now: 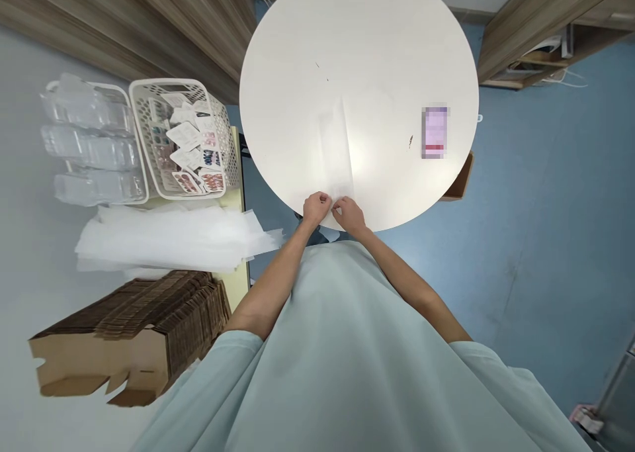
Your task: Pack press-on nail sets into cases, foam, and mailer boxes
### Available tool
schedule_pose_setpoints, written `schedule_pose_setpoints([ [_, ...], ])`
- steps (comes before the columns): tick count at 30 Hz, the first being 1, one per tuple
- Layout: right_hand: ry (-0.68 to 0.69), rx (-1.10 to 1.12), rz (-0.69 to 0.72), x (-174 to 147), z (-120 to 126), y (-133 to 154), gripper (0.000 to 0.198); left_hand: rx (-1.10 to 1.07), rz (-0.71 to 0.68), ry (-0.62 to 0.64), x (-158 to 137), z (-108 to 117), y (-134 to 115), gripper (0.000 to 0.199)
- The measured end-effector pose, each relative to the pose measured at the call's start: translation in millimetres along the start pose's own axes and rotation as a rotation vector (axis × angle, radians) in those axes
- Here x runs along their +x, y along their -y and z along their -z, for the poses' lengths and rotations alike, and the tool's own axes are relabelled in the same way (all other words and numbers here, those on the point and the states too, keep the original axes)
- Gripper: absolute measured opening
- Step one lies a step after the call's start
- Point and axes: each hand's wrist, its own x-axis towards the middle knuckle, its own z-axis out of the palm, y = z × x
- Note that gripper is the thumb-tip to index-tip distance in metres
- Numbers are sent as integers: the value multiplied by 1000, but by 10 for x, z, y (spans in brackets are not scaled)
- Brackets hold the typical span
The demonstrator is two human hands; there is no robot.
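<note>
A translucent white sheet (336,144), long and narrow, lies on the round white table (282,61) and runs away from me. At its near end my left hand (316,209) is closed, thumb and fingers pinched at the sheet's left corner. Beside it my right hand (350,216) is also curled in a pinch at the same near edge, a small gap away from the left. The sheet blends with the tabletop, so the exact grip of the fingertips is hard to make out.
A purple-pink pixelated rectangle (434,132) is on the table's right side. To my left are a white basket (228,141) of small packs, clear plastic packaging (92,151), a pile of white translucent sheets (169,240) and stacked flattened cardboard boxes (124,339).
</note>
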Motion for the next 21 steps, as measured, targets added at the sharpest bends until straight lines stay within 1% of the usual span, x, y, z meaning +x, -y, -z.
schedule_pose_setpoints([
  [2, -38, 11, -9, -7, 36, -40, 12, 16, 25, 3, 20, -23, 28, 16],
  [4, -107, 33, -45, -8, 100, -101, 14, 29, 35, 5, 29, -40, 54, 16],
  [7, -220, 63, -151, 17, 215, -212, 17, 40, 37, 5, 32, -63, 74, 16],
  [9, -258, 72, -221, 51, 271, -279, 21, 44, 38, 1, 33, -78, 79, 17],
  [12, -255, 94, -285, 115, 289, -341, 27, 49, 35, -17, 38, -104, 87, 16],
  [15, -227, 125, -334, 177, 249, -356, 30, 59, 38, -26, 57, -136, 92, 14],
  [19, -212, 149, -378, 233, 194, -340, 25, 69, 88, -28, 79, -189, 61, 11],
  [21, -217, 158, -390, 245, 182, -328, 22, 74, 97, -63, 65, -208, 26, 9],
])
